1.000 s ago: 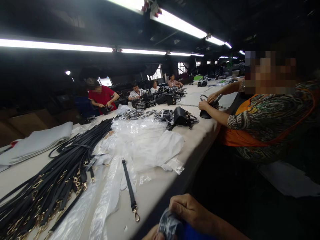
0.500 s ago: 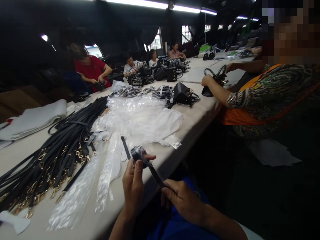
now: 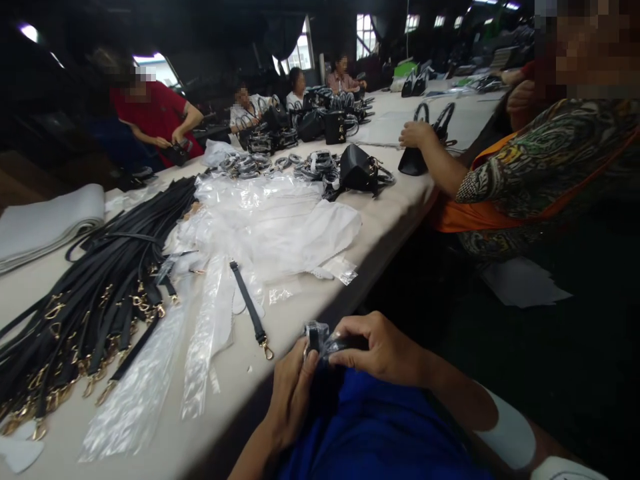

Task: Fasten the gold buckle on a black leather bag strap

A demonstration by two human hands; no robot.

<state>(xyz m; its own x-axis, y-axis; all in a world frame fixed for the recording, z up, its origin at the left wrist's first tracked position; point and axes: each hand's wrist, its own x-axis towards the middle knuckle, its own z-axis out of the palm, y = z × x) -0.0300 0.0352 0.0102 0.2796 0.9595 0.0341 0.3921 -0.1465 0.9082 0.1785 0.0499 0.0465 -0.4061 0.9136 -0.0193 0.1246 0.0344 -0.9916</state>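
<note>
Over my lap, just off the table's edge, both my hands hold a black strap [image 3: 315, 339] wrapped in clear plastic and partly rolled up. My left hand [image 3: 293, 387] is closed around the rolled end, thumb on top. With fingers bent round it, my right hand [image 3: 383, 350] grips the other part of the strap close beside the left. A separate short black strap with a gold clasp [image 3: 249, 303] lies on the table near my left hand. Clear plastic sleeves [image 3: 203, 347] lie to its left.
Many black straps with gold clasps [image 3: 115, 287] are heaped at the left. White plastic bags [image 3: 280, 227] cover the middle of the table [image 3: 240, 413]. Black handbags [image 3: 357, 167] stand farther back. A co-worker in a patterned sleeve [image 3: 525, 167] handles a bag at right; others work behind.
My right hand has moved up close to my left, and the stretched strap between them has shortened. Both hands now sit farther right in view, uncovering the short strap on the table.
</note>
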